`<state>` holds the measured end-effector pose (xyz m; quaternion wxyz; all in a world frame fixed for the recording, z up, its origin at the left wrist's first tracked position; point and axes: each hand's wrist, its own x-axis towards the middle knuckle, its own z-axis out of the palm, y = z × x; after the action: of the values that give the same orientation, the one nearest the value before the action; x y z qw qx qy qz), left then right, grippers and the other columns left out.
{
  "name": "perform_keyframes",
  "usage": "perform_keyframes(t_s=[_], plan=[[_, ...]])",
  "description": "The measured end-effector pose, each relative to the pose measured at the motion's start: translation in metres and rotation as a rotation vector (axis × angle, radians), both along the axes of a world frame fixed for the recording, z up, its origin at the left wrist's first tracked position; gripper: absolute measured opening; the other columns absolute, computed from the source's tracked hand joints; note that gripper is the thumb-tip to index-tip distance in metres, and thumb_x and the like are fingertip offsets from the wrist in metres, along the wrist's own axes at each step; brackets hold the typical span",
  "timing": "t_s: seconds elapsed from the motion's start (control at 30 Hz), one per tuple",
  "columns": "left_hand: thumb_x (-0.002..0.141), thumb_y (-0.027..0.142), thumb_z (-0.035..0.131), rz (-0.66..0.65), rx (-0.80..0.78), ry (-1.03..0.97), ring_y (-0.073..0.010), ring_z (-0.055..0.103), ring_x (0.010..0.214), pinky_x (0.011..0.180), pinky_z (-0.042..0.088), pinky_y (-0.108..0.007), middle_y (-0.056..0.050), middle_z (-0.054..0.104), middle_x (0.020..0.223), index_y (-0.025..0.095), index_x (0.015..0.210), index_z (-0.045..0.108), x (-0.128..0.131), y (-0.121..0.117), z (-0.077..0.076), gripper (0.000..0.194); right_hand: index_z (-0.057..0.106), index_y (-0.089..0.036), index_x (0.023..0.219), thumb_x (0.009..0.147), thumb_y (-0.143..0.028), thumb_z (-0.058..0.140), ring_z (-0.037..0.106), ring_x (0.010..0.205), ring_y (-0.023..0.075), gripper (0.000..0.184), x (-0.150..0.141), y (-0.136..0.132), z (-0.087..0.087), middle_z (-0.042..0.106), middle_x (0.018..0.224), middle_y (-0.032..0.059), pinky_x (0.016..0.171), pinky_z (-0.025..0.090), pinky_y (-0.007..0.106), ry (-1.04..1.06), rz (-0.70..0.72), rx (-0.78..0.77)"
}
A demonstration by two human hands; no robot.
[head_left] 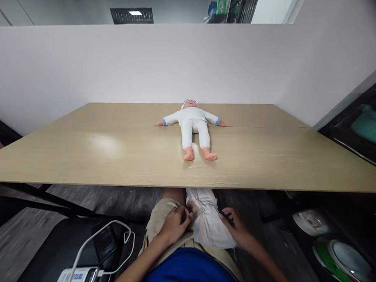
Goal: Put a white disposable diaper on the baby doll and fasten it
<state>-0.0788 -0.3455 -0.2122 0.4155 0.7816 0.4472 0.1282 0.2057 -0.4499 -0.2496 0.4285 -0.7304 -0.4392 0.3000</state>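
A white disposable diaper (207,220) lies across my right thigh, below the table's front edge; its far end passes under the tabletop. My left hand (176,223) rests on my left thigh, left of the diaper, with loosely bent fingers and nothing visible in them. At the diaper's right side is my right hand (237,226), thumb and fingers apart, the thumb by its edge; whether it touches is unclear. On the table a baby doll (193,118) in a white suit and cap lies on its back, arms spread, bare feet toward me.
The wooden table (114,160) spans the view, with a white wall (142,64) behind it. A black chair (40,253) at left carries a phone (104,242), a white power bank (76,280) and a looped cable (83,245). Round containers (349,258) stand at lower right.
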Motion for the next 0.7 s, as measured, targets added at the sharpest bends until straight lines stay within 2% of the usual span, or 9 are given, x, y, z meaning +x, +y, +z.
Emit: perform_keyframes(t_s=[0.07, 0.13, 0.3, 0.4, 0.47, 0.53, 0.63, 0.7], plan=[[0.102, 0.062, 0.051, 0.009, -0.046, 0.002, -0.0369, 0.070, 0.115, 0.104, 0.049, -0.047, -0.014, 0.079, 0.111, 0.023, 0.099, 0.068, 0.014, 0.004, -0.012, 0.043, 0.073, -0.027, 0.093, 0.072, -0.083, 0.072, 0.071, 0.094, 0.0351, 0.059, -0.007, 0.005, -0.016, 0.076, 0.095, 0.0085, 0.092, 0.055, 0.052, 0.059, -0.044, -0.048], [0.099, 0.069, 0.053, 0.011, -0.114, -0.012, -0.0372, 0.074, 0.111, 0.101, 0.052, -0.046, -0.013, 0.081, 0.107, 0.023, 0.099, 0.072, 0.028, 0.004, -0.021, 0.050, 0.072, -0.027, 0.089, 0.071, -0.090, 0.068, 0.072, 0.091, 0.0347, 0.066, -0.018, 0.011, -0.021, 0.076, 0.089, 0.0077, 0.088, 0.056, 0.050, 0.109, -0.044, -0.065], [0.089, 0.079, 0.060, 0.051, -0.281, -0.113, -0.0371, 0.077, 0.111, 0.094, 0.058, -0.043, -0.011, 0.084, 0.112, 0.020, 0.112, 0.078, 0.049, 0.000, -0.035, 0.066, 0.070, -0.025, 0.080, 0.060, -0.102, 0.067, 0.073, 0.082, 0.0330, 0.080, -0.042, 0.021, -0.015, 0.075, 0.078, 0.0070, 0.078, 0.057, 0.045, 0.282, -0.003, -0.094], [0.087, 0.082, 0.062, 0.089, -0.335, -0.199, -0.0362, 0.078, 0.107, 0.093, 0.060, -0.043, -0.012, 0.084, 0.112, 0.017, 0.112, 0.079, 0.051, -0.005, -0.029, 0.071, 0.071, -0.023, 0.077, 0.060, -0.101, 0.069, 0.071, 0.078, 0.0305, 0.080, -0.048, 0.018, -0.002, 0.075, 0.077, 0.0066, 0.074, 0.056, 0.042, 0.376, 0.056, -0.107], [0.088, 0.082, 0.063, 0.109, -0.350, -0.252, -0.0352, 0.077, 0.105, 0.092, 0.060, -0.043, -0.012, 0.084, 0.111, 0.016, 0.110, 0.079, 0.050, -0.015, -0.013, 0.072, 0.074, -0.022, 0.080, 0.066, -0.096, 0.073, 0.071, 0.079, 0.0291, 0.075, -0.050, 0.011, 0.015, 0.076, 0.081, 0.0065, 0.073, 0.056, 0.040, 0.410, 0.086, -0.110], [0.091, 0.079, 0.064, 0.123, -0.346, -0.324, -0.0343, 0.076, 0.106, 0.093, 0.060, -0.043, -0.013, 0.083, 0.113, 0.016, 0.110, 0.078, 0.047, -0.033, 0.016, 0.067, 0.076, -0.022, 0.086, 0.073, -0.089, 0.075, 0.070, 0.083, 0.0282, 0.068, -0.052, -0.001, 0.043, 0.077, 0.086, 0.0063, 0.076, 0.056, 0.039, 0.434, 0.124, -0.099], [0.097, 0.066, 0.068, 0.120, -0.281, -0.497, -0.0329, 0.075, 0.107, 0.095, 0.060, -0.044, -0.010, 0.083, 0.113, 0.022, 0.113, 0.078, 0.039, -0.069, 0.078, 0.048, 0.075, -0.024, 0.091, 0.089, -0.078, 0.070, 0.070, 0.089, 0.0285, 0.054, -0.053, -0.031, 0.098, 0.076, 0.091, 0.0061, 0.079, 0.057, 0.039, 0.478, 0.213, -0.053], [0.100, 0.059, 0.069, 0.087, -0.161, -0.553, -0.0304, 0.074, 0.099, 0.092, 0.061, -0.045, -0.008, 0.082, 0.107, 0.028, 0.111, 0.079, 0.031, -0.093, 0.118, 0.035, 0.074, -0.027, 0.096, 0.096, -0.069, 0.068, 0.072, 0.094, 0.0308, 0.043, -0.049, -0.058, 0.132, 0.077, 0.097, 0.0064, 0.083, 0.059, 0.042, 0.449, 0.250, -0.030]])
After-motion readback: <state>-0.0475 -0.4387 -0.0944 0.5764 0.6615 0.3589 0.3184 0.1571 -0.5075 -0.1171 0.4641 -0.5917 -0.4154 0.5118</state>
